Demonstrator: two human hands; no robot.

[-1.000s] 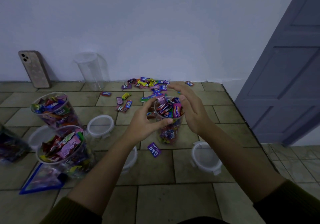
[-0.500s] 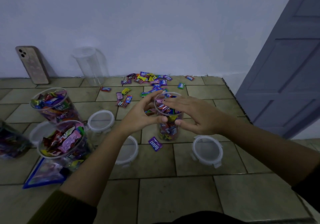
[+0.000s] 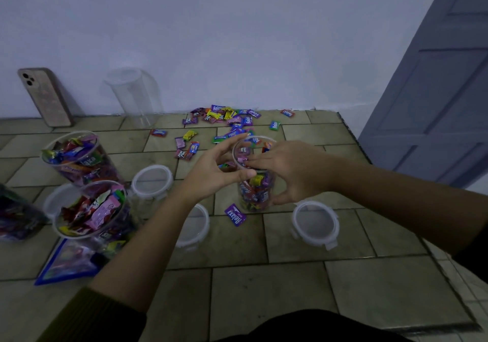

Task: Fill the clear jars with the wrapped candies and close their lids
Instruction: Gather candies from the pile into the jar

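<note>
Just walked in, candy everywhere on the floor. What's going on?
A person is packing wrapped candies into a clear jar. The left hand grips the jar near its rim; the right hand lies flat across its mouth. Two full jars stand unlidded at left, lids sit loose, and more candies lie by the wall.

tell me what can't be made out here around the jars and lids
All in the head view:
- middle jar: much of its mouth and top candies is covered by the right hand and left hand.
- lid under the left forearm: partly covered by it.
- dark bag: cut off by the left edge, blurred.
- far loose candies: most print too small to read.
</note>
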